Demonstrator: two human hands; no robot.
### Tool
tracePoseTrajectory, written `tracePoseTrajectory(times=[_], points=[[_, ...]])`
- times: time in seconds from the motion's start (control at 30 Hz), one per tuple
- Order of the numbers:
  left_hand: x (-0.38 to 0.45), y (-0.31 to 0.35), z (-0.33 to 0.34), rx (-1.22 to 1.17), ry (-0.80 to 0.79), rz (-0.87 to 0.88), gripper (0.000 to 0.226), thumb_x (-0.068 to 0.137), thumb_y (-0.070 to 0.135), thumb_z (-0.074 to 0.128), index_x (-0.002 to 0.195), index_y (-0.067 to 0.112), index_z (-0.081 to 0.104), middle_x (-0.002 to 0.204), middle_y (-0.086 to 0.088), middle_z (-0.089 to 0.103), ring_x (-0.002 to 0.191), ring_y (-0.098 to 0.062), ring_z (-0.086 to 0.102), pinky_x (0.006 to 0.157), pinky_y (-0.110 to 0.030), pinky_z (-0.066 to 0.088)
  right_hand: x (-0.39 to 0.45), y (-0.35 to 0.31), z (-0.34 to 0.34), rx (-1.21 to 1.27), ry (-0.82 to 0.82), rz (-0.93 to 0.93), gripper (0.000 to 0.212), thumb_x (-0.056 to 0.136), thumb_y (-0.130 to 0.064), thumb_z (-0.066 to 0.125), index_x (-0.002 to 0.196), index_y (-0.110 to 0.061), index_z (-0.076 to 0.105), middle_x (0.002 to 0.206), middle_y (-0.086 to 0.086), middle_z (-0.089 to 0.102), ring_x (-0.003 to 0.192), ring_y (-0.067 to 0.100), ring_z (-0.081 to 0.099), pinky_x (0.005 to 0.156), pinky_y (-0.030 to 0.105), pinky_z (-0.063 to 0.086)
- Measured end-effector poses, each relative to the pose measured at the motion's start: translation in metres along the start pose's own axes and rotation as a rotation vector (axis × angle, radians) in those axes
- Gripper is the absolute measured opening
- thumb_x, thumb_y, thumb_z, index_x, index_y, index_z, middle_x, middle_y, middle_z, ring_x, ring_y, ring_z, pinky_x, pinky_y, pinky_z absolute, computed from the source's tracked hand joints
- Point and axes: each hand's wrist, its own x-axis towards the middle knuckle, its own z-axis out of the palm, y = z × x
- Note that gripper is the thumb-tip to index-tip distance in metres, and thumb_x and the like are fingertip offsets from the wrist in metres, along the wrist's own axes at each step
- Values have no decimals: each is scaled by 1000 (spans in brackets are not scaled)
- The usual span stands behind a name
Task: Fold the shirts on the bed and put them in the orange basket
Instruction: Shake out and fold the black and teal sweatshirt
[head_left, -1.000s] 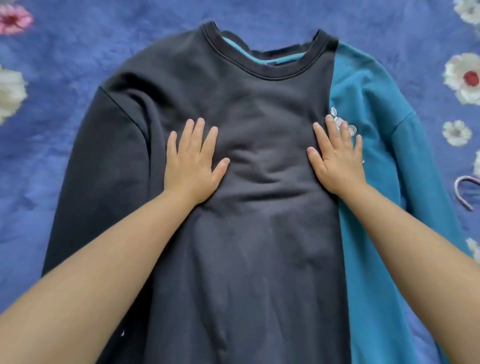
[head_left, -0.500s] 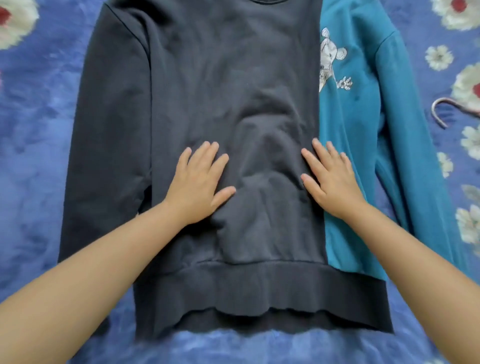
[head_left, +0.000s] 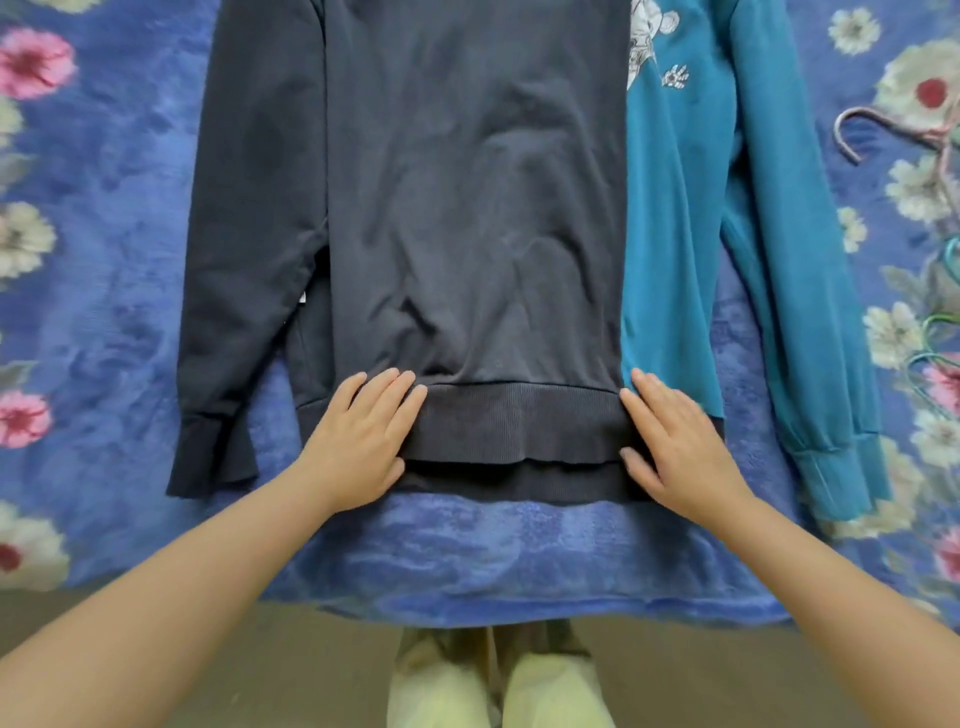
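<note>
A black sweatshirt (head_left: 467, 208) lies flat on the bed, its right side folded in over a teal sweatshirt (head_left: 727, 234) beneath it. The teal one shows a white print near the top and its long sleeve runs down the right. My left hand (head_left: 363, 436) presses flat on the black ribbed hem at its left end. My right hand (head_left: 675, 447) presses flat on the hem's right end, at the folded edge. Both hands have straight fingers and hold nothing. No orange basket is in view.
The bed's blue flowered blanket (head_left: 493, 551) ends at a near edge just below the hem, with my legs (head_left: 498, 680) and the floor beyond. A pink hanger (head_left: 852, 130) and coloured hangers (head_left: 935, 332) lie at the right edge.
Both hands have slid down the black sweatshirt from chest level to the ribbed hem, smoothing it. The view has tilted down, and the bed's near edge has come into sight.
</note>
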Motion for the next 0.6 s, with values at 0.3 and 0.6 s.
tracePoseTrajectory(times=[0.3,0.6], points=[[-5,-15,-28,-50,83,-404,47,35,-13,64,79,1,52,67,-18,50,60,-32,46,47,-29,29,-19,1,-3,63,67,361,62,53,9,63,115,9,57,121,30,55,107,51,54,76,60,50],[-27,-41,-40,-5,95,212,25,60,-4,30,48,7,49,51,-8,44,46,-25,46,40,-28,35,1,-16,-36,-20,226,130,29,47,1,36,65,1,58,59,15,48,52,31,51,50,29,38]])
